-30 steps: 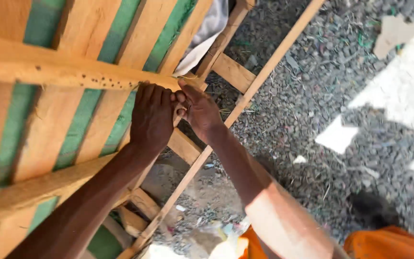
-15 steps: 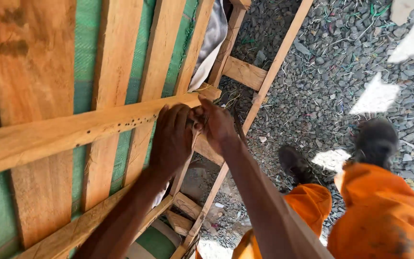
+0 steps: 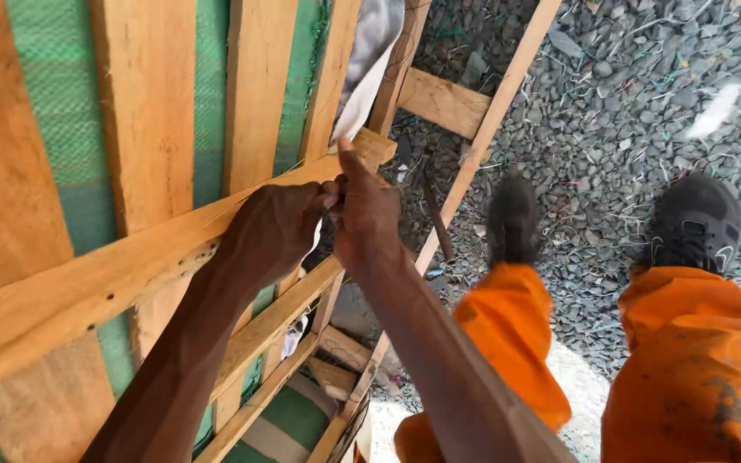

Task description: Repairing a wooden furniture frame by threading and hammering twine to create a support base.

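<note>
Rail: the wooden rail (image 3: 130, 274) you are working on lies across the upright planks, its long axis slanting from lower left up to upper right, its cut end (image 3: 379, 147) pointing toward the gravel.
Rail position: it sits on top of the planks, crossing them at an angle, with small dark holes along its near face.
Left hand: your left hand (image 3: 272, 231) rests over the rail's upper edge, fingers curled down onto it close to the end.
Right hand: your right hand (image 3: 366, 214) is pressed right beside the left, thumb raised against the rail; you cannot tell whether it pinches anything.
Hands together: the two touch at the fingertips.
Planks: upright planks (image 3: 255, 94) stand over green mesh (image 3: 62, 129).
Cloth: a pale cloth (image 3: 366, 64) hangs just above the rail's end.
Frame: a slim ladder-like frame (image 3: 443, 103) leans to the right.
Ground: grey gravel (image 3: 628, 94), your dark shoes (image 3: 696, 219) and orange trousers (image 3: 705, 360).
</note>
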